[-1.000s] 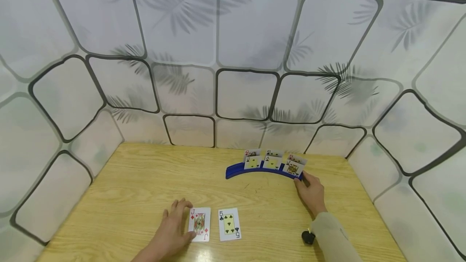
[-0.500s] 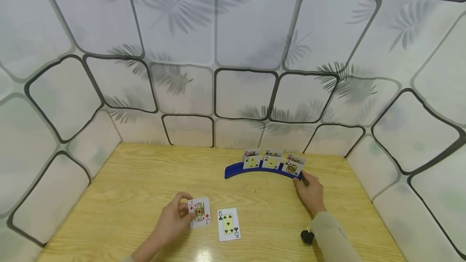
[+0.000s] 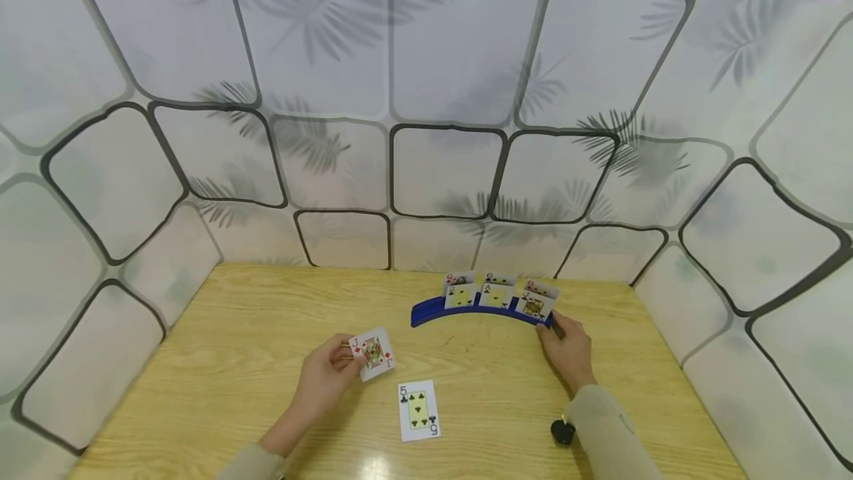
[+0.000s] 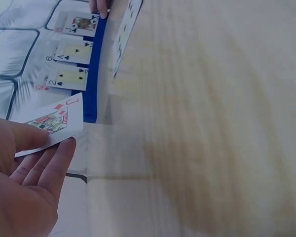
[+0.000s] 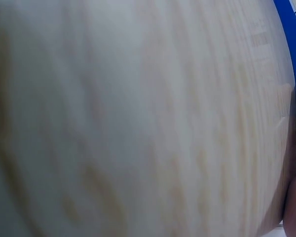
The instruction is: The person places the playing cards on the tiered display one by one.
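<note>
My left hand pinches a jack of diamonds between thumb and fingers, tilted and face up above the table. In the left wrist view the thumb lies across the face of the jack, with fingers beneath. A blue curved card holder stands toward the back, with playing cards upright in two rows; a black jack, an ace and a two are in front. My right hand grips the holder's right end. A five of clubs lies face up, nearer me.
A small black object sits beside the right sleeve. The wood-grain table runs back to a patterned wall covering that also rises on both sides. The holder's left end has bare slots.
The left hand has picked the jack of diamonds up from beside the five of clubs and moved it up and forward, turning it slightly. The right hand stays on the holder.
</note>
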`<state>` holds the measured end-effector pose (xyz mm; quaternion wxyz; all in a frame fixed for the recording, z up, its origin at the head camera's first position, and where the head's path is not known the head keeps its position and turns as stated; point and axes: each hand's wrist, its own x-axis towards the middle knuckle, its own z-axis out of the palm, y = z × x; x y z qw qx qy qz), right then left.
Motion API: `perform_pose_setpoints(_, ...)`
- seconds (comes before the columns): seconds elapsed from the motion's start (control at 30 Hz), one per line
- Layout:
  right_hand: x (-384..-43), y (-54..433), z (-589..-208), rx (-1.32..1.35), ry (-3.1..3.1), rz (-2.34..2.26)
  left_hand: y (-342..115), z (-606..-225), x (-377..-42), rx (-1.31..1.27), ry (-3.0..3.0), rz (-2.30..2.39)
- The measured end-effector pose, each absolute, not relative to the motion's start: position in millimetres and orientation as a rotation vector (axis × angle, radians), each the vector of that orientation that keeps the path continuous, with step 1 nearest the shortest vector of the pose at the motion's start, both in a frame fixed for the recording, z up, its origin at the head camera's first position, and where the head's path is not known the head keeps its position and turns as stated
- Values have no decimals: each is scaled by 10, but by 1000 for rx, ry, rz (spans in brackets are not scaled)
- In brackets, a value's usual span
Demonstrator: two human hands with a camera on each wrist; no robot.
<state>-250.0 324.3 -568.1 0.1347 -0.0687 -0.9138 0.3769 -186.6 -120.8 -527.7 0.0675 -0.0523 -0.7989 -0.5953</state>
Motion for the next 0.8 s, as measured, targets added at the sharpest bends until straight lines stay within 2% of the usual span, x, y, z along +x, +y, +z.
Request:
perform_pose_setpoints(0.5, -2497, 3259, -5696, -213, -2668, 1086, -934, -5020, -2309, -218, -2376, -1628)
perform_pose_setpoints(0.8, -2507, 3263, -5695, -216, -2673, 1101, -810, -4989, -2505, -298, -2370, -1581)
